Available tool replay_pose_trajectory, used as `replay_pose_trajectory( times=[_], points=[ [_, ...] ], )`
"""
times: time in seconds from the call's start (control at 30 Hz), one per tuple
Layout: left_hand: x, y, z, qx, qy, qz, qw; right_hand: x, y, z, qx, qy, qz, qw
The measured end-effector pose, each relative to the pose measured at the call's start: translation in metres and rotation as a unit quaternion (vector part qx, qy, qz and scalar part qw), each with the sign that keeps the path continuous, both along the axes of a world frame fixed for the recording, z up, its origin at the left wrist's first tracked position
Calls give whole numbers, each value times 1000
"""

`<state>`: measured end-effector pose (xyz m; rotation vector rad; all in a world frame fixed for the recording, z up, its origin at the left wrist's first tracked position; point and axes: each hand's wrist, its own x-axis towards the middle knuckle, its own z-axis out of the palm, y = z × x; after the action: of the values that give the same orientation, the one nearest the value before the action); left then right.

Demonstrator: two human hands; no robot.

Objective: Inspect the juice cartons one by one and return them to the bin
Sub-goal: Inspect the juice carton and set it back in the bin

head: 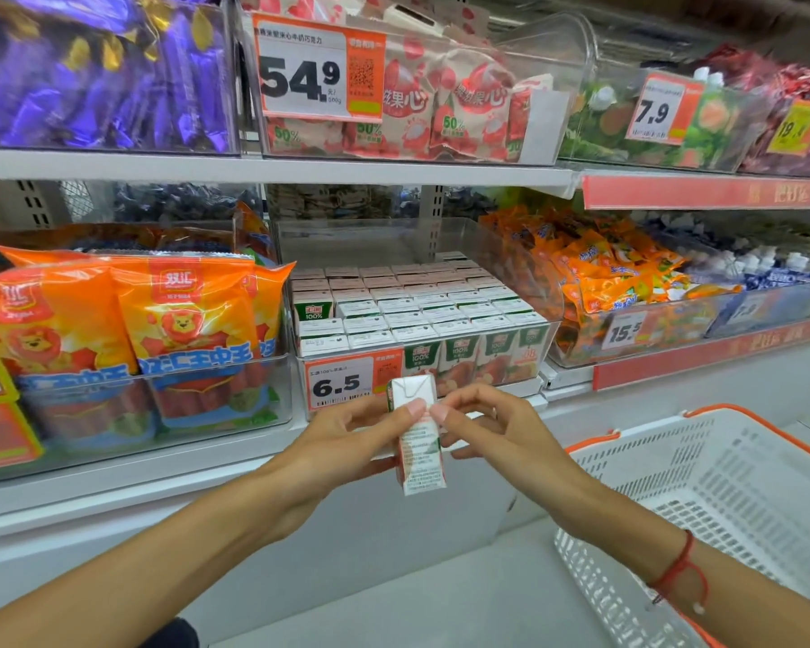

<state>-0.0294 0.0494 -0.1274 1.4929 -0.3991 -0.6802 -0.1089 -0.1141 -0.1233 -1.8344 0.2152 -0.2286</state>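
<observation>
A small white, red and green juice carton stands upright in the air just below the shelf. My left hand grips it from the left, thumb on its front. My right hand pinches its upper right edge with thumb and fingertip. Behind it a clear plastic bin on the lower shelf holds several rows of the same cartons. One slot in the second row at the left looks lower, showing a carton's green front.
A 6.5 price tag is on the bin's front. Orange sausage packs fill the bin to the left, orange snack bags the one to the right. A white basket with orange rim hangs on my right forearm.
</observation>
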Motion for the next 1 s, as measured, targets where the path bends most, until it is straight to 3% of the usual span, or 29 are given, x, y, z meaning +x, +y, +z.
replay_pose_trajectory(
  times=[0.13,0.23,0.57,0.7,0.83,1.0],
  points=[
    [0,2,3,-26,18,12,999,-3,-4,3,21,96,76,992],
    [3,3,4,-25,25,17,999,-6,-1,4,5,119,136,984],
    [2,5,5,-20,25,21,999,-3,1,0,52,101,88,990],
    [2,-1,3,-11,19,119,993,0,3,-6,-56,67,-23,996],
    [0,-3,1,12,21,119,993,0,7,-16,-173,30,-33,984],
    [4,5,1,-4,26,72,997,3,-8,-7,-46,92,34,994]
  ],
)
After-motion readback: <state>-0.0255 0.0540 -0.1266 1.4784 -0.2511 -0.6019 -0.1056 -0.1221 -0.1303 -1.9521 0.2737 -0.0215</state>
